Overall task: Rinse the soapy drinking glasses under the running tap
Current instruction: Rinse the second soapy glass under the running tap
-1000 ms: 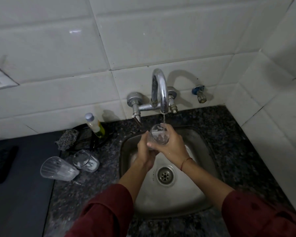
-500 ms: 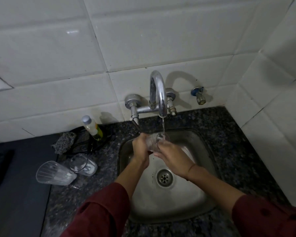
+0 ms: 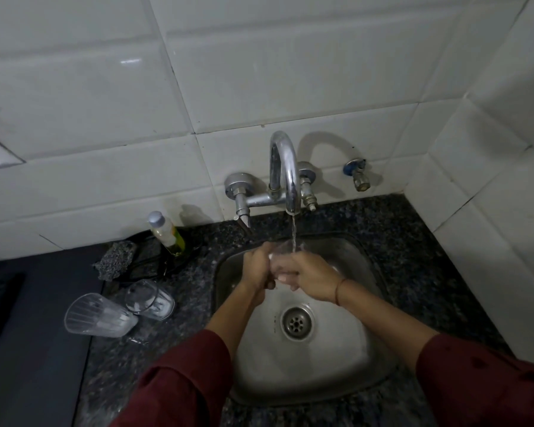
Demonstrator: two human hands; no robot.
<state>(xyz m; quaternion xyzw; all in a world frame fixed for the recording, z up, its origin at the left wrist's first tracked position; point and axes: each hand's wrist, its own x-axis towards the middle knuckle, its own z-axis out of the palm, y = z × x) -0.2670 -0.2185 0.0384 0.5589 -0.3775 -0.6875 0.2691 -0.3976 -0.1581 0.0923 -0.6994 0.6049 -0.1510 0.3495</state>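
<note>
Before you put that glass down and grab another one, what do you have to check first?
1. Water running from the tap: ok, a thin stream falls.
2. Glass under the stream: ok, water lands on it.
3. Both hands holding it: ok, left hand and right hand wrap it over the sink.
4. Soap all gone: cannot tell, the hands hide most of the glass.
5. Next glasses within reach: ok, two glasses lie on their sides on the counter, left of the sink.
</note>
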